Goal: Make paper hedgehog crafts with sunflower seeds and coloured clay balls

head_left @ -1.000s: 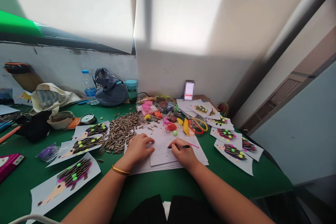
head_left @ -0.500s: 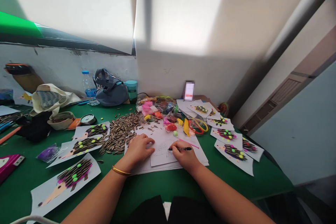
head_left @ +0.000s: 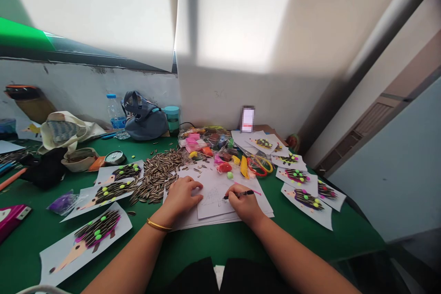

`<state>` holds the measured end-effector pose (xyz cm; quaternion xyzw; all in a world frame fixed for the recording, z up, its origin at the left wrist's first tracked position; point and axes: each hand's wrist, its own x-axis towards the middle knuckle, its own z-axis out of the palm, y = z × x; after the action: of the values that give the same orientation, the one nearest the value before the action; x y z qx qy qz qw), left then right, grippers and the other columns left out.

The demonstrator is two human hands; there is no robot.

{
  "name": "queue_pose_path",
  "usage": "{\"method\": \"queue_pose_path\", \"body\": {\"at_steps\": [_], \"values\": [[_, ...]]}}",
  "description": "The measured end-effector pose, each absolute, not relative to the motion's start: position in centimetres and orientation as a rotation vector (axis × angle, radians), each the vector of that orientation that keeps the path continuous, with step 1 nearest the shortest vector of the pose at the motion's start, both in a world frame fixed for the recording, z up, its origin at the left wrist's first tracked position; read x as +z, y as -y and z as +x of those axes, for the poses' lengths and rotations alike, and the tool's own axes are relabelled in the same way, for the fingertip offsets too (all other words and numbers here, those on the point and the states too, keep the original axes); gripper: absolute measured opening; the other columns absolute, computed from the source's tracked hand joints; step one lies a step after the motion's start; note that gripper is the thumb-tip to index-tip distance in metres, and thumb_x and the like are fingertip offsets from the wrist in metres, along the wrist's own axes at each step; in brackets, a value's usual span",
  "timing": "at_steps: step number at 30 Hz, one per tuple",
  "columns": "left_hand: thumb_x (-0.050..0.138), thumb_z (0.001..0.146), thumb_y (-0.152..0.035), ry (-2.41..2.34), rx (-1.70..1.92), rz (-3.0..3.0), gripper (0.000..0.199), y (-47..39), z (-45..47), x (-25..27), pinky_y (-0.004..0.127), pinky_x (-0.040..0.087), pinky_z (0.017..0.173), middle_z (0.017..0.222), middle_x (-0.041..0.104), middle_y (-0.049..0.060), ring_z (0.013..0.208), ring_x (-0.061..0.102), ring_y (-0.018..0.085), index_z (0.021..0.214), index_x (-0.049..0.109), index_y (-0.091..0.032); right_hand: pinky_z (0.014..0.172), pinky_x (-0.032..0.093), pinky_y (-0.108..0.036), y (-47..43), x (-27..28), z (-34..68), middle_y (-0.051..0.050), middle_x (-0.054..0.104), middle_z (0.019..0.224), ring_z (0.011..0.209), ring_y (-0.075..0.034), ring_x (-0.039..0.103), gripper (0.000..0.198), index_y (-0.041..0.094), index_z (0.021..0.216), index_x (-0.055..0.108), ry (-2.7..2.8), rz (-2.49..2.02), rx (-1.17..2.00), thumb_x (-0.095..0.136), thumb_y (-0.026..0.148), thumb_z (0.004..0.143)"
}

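My right hand (head_left: 245, 203) grips a black pen (head_left: 238, 194) with its tip on a white sheet (head_left: 213, 193) that carries a faint pencil drawing. My left hand (head_left: 181, 196) lies flat on the left part of that sheet, fingers spread, a gold bangle (head_left: 158, 225) on the wrist. The sheet tops a small stack of paper on the green table (head_left: 213, 241). A heap of striped sunflower seeds (head_left: 156, 172) lies just left of the sheet.
Finished hedgehog pictures lie at the left (head_left: 87, 234) and at the right (head_left: 306, 200). Bags of coloured clay (head_left: 206, 142), scissors (head_left: 257, 165), a water bottle (head_left: 115, 115), a grey bag (head_left: 144, 117) and a cloth bag (head_left: 65, 131) stand behind.
The pen has tilted slightly, its back end rising to the right as my right hand shifts a little. My left hand stays where it was.
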<state>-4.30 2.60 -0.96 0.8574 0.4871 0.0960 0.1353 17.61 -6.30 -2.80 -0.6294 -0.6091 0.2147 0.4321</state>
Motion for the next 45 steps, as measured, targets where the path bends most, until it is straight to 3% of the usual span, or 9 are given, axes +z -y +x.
{"method": "queue_pose_path", "body": {"at_steps": [14, 17, 21, 33, 45], "values": [[0.065, 0.075, -0.041, -1.410, 0.279, 2.476, 0.031, -2.51, -4.25, -0.74, 0.037, 0.038, 0.089, 0.110, 0.064, 0.003, 0.108, 0.055, 0.026, 0.105, 0.071, -0.035, 0.068, 0.047, -0.027, 6.36, -2.85, 17.63, -0.002, 0.070, 0.073, 0.075, -0.018, 0.064, 0.021, 0.021, 0.068, 0.067, 1.492, -1.537, 0.563, 0.048, 0.018, 0.079], [0.065, 0.075, -0.040, -1.410, 0.279, 2.476, 0.031, -2.51, -4.21, -0.75, 0.038, 0.038, 0.089, 0.110, 0.064, 0.003, 0.108, 0.055, 0.026, 0.105, 0.071, -0.035, 0.074, 0.048, -0.029, 6.25, -2.64, 17.69, -0.003, 0.070, 0.082, 0.082, -0.019, 0.064, 0.021, 0.021, 0.079, 0.068, 1.486, -1.509, 0.506, 0.048, 0.024, 0.084], [0.065, 0.075, -0.040, -1.417, 0.285, 2.471, 0.030, -2.52, -4.20, -0.80, 0.038, 0.038, 0.089, 0.109, 0.064, 0.003, 0.108, 0.055, 0.026, 0.105, 0.071, -0.035, 0.070, 0.048, -0.028, 5.89, -2.75, 17.65, -0.002, 0.069, 0.086, 0.078, -0.018, 0.063, 0.021, 0.022, 0.099, 0.067, 1.476, -1.498, 0.567, 0.052, 0.032, 0.086], [0.065, 0.075, -0.040, -1.414, 0.279, 2.451, 0.032, -2.46, -4.14, -0.61, 0.038, 0.037, 0.093, 0.111, 0.063, 0.004, 0.110, 0.054, 0.026, 0.106, 0.071, -0.033, 0.080, 0.050, -0.030, 5.44, -3.18, 17.57, -0.003, 0.071, 0.094, 0.089, -0.020, 0.064, 0.023, 0.022, 0.096, 0.071, 1.537, -1.476, 0.621, 0.054, 0.034, 0.086], [0.065, 0.075, -0.041, -1.405, 0.282, 2.473, 0.032, -2.55, -4.22, -0.63, 0.037, 0.038, 0.091, 0.109, 0.064, 0.003, 0.108, 0.056, 0.026, 0.106, 0.071, -0.034, 0.071, 0.048, -0.028, 5.76, -2.48, 17.58, -0.002, 0.070, 0.085, 0.080, -0.019, 0.063, 0.022, 0.021, 0.092, 0.069, 1.458, -1.524, 0.624, 0.052, 0.035, 0.087]]}}
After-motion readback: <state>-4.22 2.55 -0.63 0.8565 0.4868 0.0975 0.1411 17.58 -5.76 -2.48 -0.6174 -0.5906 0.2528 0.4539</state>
